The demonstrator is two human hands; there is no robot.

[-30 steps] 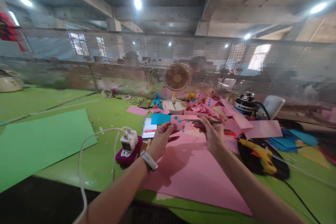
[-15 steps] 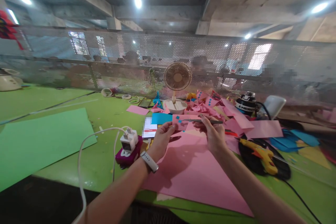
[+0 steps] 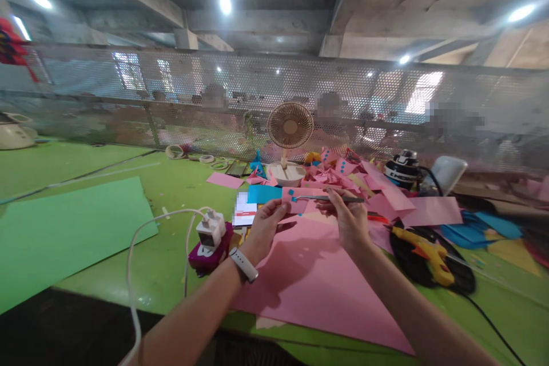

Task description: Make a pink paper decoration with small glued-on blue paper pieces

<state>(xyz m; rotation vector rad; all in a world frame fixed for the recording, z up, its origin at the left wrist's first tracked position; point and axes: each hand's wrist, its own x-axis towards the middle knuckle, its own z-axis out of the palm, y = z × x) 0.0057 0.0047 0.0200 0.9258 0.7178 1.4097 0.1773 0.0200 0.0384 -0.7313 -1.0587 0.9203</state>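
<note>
My left hand (image 3: 269,222) pinches the lower left edge of a small pink paper piece (image 3: 305,205), held up above the table. Two little blue paper squares (image 3: 291,192) show on the left part of that piece. In my right hand (image 3: 348,216) are slim metal tweezers (image 3: 319,198), lying nearly level and pointing left. Their tips meet or almost meet the lower blue square. Under both hands spreads a large pink sheet (image 3: 326,286). A strip of blue paper (image 3: 265,194) lies just behind my left fingers.
A yellow glue gun (image 3: 429,254) rests on a black pad at right. The purple power strip (image 3: 210,257) with white chargers (image 3: 211,230) and cable stands left. Behind are a fan (image 3: 290,126), pink scraps (image 3: 334,172) and a black canister (image 3: 402,169). Green card (image 3: 81,234) lies far left.
Both hands stay almost in place. The tweezers' tips have shifted very slightly at the lower blue square; the grip on the pink paper is the same.
</note>
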